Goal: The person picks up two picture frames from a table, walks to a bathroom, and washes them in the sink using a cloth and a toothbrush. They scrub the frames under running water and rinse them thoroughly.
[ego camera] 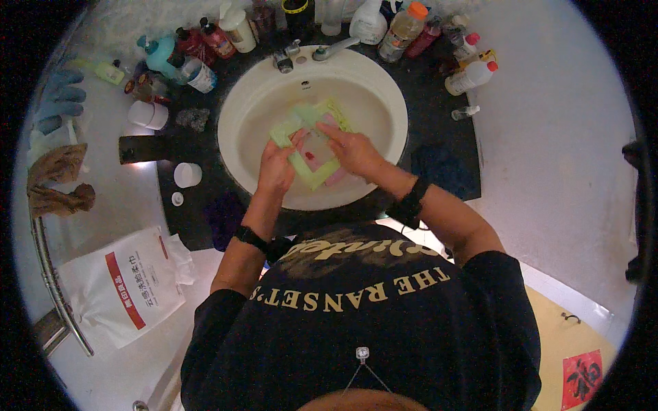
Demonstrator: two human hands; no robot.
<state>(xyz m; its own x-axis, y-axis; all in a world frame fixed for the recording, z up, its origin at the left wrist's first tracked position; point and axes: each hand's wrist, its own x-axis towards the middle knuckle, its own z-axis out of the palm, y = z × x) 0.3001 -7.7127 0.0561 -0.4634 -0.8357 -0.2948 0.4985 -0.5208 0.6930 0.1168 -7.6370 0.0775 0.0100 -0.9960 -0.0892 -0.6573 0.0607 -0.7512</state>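
A thin cloth [318, 154] with a pale green border and a pink, printed middle lies spread over the white oval sink basin [236, 128]. My left hand [277, 167] grips its left edge, with fingers bent over the green border. On the cloth's upper right part rests my right hand [352, 149], fingers pointing to the upper left; whether it pinches the fabric is unclear. A small red mark shows near the cloth's middle. Behind the basin are a metal faucet lever [336, 49] and a second metal fitting [282, 60].
Pump bottles [216, 38], a spray bottle [368, 23] and an orange-capped bottle [403, 33] line the dark counter's back. A phone [144, 149] and white jar [187, 174] lie left. Dark fabric [444, 169] lies right. A white packet [126, 287] hangs lower left.
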